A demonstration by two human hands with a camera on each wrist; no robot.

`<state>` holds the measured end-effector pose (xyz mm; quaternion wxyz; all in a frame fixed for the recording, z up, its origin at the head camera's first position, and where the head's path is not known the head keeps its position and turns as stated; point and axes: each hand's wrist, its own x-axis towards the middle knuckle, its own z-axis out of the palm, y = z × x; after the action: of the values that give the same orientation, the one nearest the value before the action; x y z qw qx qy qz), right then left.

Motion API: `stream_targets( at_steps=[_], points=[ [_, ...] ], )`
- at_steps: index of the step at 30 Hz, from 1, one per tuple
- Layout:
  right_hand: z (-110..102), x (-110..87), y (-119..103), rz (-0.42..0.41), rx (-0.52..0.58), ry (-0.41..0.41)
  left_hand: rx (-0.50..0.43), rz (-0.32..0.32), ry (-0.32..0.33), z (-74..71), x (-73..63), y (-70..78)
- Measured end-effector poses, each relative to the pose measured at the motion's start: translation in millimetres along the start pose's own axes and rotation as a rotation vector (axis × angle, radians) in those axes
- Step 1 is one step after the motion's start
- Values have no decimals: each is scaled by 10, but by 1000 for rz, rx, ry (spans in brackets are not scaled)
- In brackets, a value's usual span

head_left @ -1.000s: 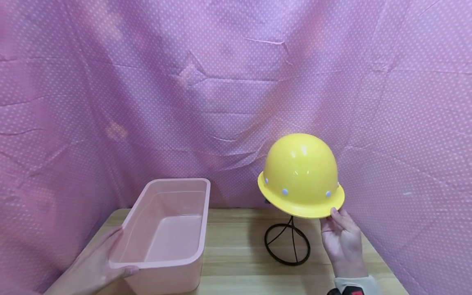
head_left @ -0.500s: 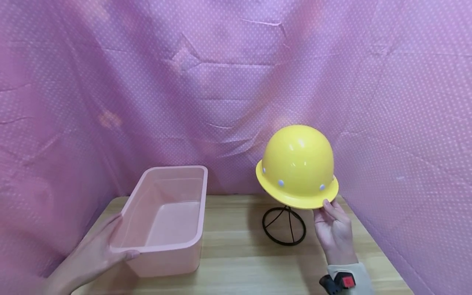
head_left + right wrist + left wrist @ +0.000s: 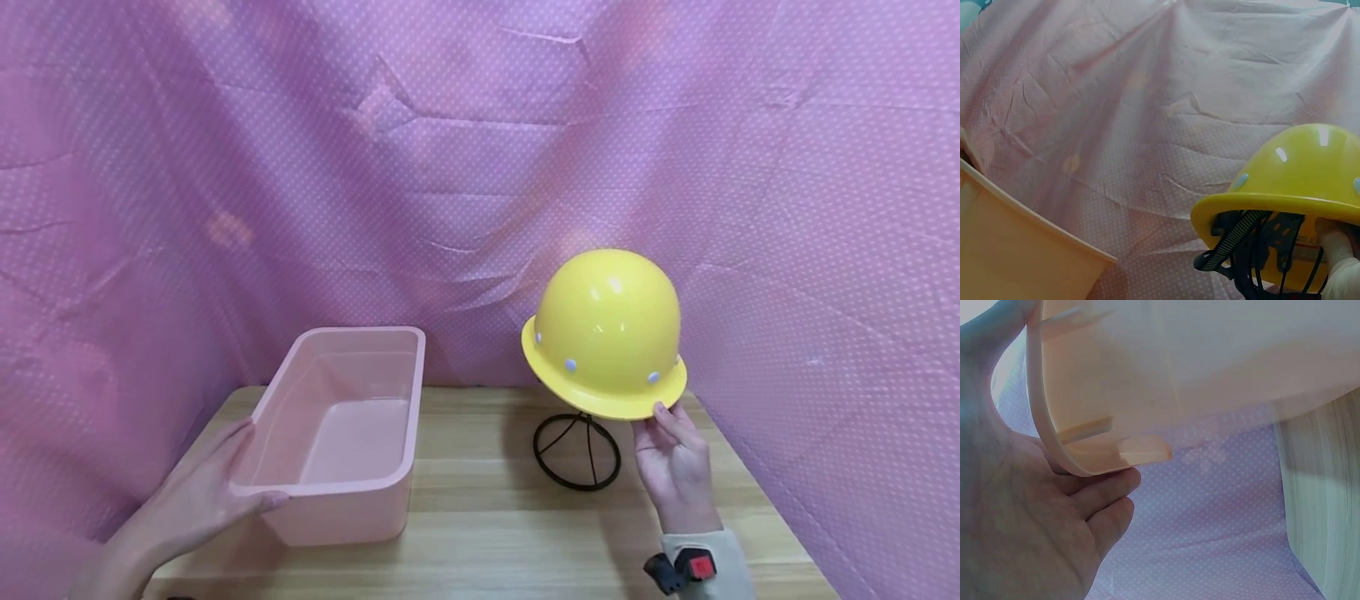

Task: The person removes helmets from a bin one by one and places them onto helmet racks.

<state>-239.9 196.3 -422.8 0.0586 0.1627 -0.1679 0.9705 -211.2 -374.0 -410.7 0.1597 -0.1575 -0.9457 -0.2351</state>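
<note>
A yellow hard hat [image 3: 609, 321] sits on a black wire stand [image 3: 579, 487] at the right of the table. My right hand [image 3: 678, 467] pinches its front brim, thumb on top and fingers underneath. The right wrist view shows black straps [image 3: 1244, 234] and wires under the hat. To the left stands a pink plastic bin [image 3: 337, 518] with nothing inside. My left hand [image 3: 198, 500] grips its near left corner at the rim. Seen from the left wrist, fingertips [image 3: 1125, 481] lie against the outside of the bin's rim [image 3: 1040, 412].
Both things rest on a light wooden table [image 3: 487, 533]. Bare wood lies between the bin and the stand. A pink dotted curtain [image 3: 465, 208] closes off the back and sides. On my right wrist is a black strap device [image 3: 690, 568] with a red patch.
The head view has tilted down, so everything appears higher in the frame and more tabletop shows. Both hands keep their holds on the bin and the hard hat.
</note>
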Motion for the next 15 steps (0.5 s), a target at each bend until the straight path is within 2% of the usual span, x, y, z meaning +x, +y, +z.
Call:
stream_targets(
  at_steps=[4,7,12,15],
  points=[
    [-13,-24,-12,9,-24,-15,-7,-42,-48,-20,-11,17],
    [-19,-44,-20,15,-27,-6,-12,-43,-60,-31,-11,22],
    [-34,-69,-25,31,-38,-18,-37,27,-1,-26,10,28],
    [-56,-91,-49,34,-47,17,-52,56,11,-15,4,19]
  ],
)
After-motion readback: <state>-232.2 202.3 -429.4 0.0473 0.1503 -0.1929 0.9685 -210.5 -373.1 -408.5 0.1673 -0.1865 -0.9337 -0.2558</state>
